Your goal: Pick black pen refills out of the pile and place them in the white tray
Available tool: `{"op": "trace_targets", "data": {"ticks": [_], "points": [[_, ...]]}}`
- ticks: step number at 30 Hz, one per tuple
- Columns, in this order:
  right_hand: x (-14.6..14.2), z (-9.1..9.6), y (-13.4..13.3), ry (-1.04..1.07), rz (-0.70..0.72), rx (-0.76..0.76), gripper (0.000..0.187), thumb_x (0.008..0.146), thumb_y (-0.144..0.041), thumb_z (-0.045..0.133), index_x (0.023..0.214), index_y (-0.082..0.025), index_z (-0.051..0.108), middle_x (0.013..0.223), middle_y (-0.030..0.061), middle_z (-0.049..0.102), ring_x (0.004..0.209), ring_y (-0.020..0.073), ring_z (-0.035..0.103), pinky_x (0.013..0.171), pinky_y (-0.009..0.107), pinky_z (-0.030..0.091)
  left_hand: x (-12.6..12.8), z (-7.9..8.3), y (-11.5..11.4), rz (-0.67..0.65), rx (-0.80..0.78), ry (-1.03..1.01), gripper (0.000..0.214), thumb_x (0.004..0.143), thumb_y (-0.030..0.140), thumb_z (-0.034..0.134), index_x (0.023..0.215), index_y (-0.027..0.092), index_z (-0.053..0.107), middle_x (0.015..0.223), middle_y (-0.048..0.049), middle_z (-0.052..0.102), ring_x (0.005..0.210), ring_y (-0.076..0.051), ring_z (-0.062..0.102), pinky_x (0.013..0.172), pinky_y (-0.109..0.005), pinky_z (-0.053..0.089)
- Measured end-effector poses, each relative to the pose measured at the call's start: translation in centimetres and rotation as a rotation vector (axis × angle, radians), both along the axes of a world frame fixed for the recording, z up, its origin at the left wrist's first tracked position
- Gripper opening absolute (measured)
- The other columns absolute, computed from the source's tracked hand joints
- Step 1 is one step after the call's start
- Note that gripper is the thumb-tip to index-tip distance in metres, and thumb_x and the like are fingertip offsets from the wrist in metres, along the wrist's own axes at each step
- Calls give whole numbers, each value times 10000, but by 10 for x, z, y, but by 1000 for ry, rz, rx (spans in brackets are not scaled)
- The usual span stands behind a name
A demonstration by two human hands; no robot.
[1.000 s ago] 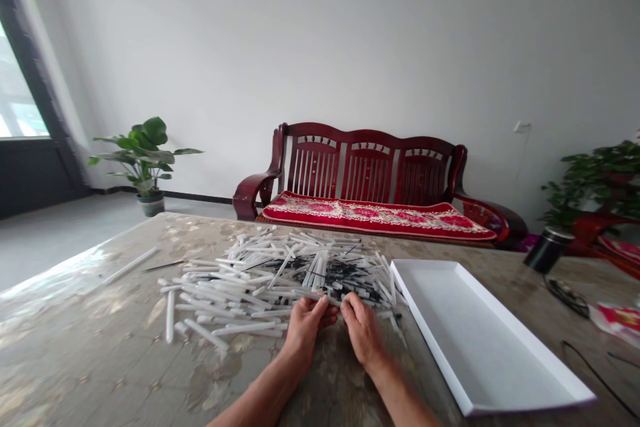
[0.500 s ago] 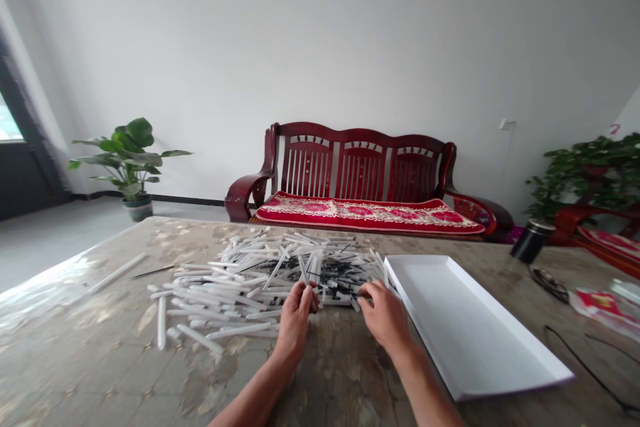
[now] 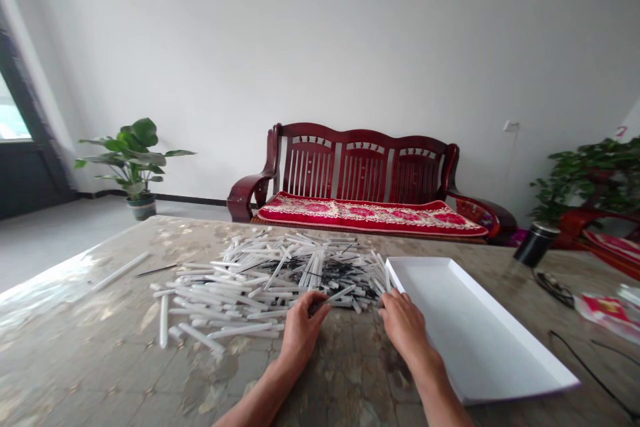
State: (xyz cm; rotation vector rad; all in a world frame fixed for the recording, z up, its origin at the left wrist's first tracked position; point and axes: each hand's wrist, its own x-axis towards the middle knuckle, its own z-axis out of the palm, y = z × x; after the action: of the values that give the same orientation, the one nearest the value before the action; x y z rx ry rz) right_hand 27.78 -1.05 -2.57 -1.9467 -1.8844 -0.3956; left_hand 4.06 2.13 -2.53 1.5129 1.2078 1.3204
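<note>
My left hand [image 3: 304, 327] is closed around a slim white pen-like tube [image 3: 341, 294], which slants up and right from the thumb and fingers. In front of both hands spreads a heap of white pen-like tubes [image 3: 227, 300], with thin black sticks [image 3: 340, 273] among them, mostly toward its right half. My right hand [image 3: 406, 325] is at the heap's right edge, beside the left wall of a shallow white box [image 3: 475, 330]. Its fingers are bent down and together; what they pinch, if anything, is hidden.
A patterned tabletop [image 3: 100, 360] bears everything. One loose tube [image 3: 120, 271] and a thin dark pointed stick [image 3: 156, 270] lie left of the heap. To the right are a black cylinder [image 3: 537, 244], cables [image 3: 590, 370] and a red-and-white packet [image 3: 607, 310]. A wooden bench [image 3: 363, 167] stands beyond.
My right hand has shifted right toward the box wall. My left hand has turned and come slightly nearer, and the tube in it now points rightward. The view has moved slightly.
</note>
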Motion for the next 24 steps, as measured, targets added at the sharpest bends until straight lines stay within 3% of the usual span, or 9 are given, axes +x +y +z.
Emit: {"op": "trace_targets", "data": {"ticks": [5, 13, 24], "points": [[-22, 12, 3, 209, 62, 64, 104, 890, -196, 558, 922, -251, 641, 904, 56, 726, 814, 229, 685, 655, 300, 460, -4, -2, 4, 7, -22, -33, 147, 678, 322, 715, 773, 218, 758, 785, -47, 759, 784, -238, 684, 758, -310, 516], [-43, 13, 6, 534, 341, 197, 182, 865, -152, 506, 924, -226, 661, 913, 46, 705, 891, 195, 672, 802, 292, 504, -4, -5, 5, -6, -21, -20, 151, 682, 328, 728, 777, 225, 786, 788, -49, 736, 741, -223, 673, 667, -280, 522], [-37, 16, 7, 629, 400, 243, 172, 880, -208, 512, 885, -223, 683, 890, 66, 705, 868, 207, 669, 792, 308, 536, -6, 0, 5, -6, 7, 7, 126, 665, 310, 731, 747, 237, 793, 746, -29, 720, 708, -204, 655, 692, -276, 512]]}}
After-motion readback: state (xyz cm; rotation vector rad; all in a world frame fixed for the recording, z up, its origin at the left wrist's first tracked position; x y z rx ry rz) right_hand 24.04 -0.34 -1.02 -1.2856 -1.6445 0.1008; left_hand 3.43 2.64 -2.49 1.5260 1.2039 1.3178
